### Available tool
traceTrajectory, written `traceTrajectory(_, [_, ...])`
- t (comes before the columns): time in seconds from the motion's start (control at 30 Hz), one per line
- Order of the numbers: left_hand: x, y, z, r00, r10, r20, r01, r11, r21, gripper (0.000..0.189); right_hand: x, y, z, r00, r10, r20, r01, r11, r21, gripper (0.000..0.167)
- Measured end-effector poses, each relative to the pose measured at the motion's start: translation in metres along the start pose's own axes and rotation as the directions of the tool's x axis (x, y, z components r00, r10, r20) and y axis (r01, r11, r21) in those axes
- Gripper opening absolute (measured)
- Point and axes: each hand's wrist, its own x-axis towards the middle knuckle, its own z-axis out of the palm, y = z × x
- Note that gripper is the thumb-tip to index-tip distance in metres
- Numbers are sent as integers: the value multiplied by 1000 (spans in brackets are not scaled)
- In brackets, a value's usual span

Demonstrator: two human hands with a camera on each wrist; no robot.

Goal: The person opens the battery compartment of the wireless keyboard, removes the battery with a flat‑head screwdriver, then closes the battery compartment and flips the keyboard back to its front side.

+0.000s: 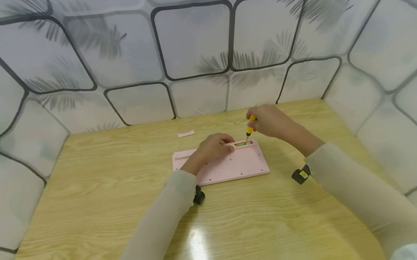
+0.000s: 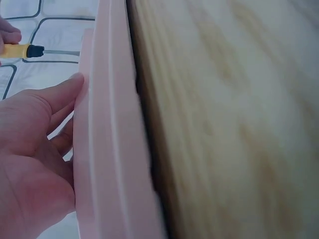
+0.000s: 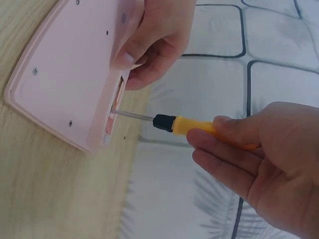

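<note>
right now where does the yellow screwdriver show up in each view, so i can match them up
Head: yellow screwdriver right of centre, about mid-height, held in the right hand's fingers.
Left wrist: upper left edge, shaft pointing right.
Right wrist: near the middle, handle running right, shaft pointing left.
Shared landmark: pink case, in all three.

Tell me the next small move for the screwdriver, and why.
I'd probably lever the screwdriver gently with the right hand: its tip sits at the open slot along the edge of the pink casing, the slot looks narrow enough to need a tool, and the left hand grips the casing nearby.
</note>
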Motion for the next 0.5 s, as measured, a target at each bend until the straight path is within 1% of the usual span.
traceTrajectory(0.1, [1,-1,1,1000,2,-2,-2,1000,8,34,-1,11,1,999,41,21,-43,995,94,28])
traceTrajectory(0.13, [1,-1,1,1000,3,1,-3,1000,6,34,-2,16,2,998,60,29,-63,989,134,30])
traceTrajectory(0.2, [2,-1,1,1000,4,5,-4,1000,-3,35,-3,30,5,994,99,38,-105,967,232,31])
traceTrajectory(0.27, [2,-1,1,1000,7,7,-7,1000,-6,36,-5,44,10,991,131,33,-134,931,340,31])
traceTrajectory(0.37, [1,0,0,1000,10,1,-10,1000,-7,35,-9,63,21,986,169,-3,-146,860,489,32])
traceTrajectory(0.43, [0,1,-1,1000,10,-5,-10,1000,-6,34,-13,72,31,978,203,-39,-147,816,559,33])
traceTrajectory(0.5, [-1,2,-1,1000,9,-8,-9,1000,-12,33,-17,80,41,967,245,-69,-152,771,618,35])
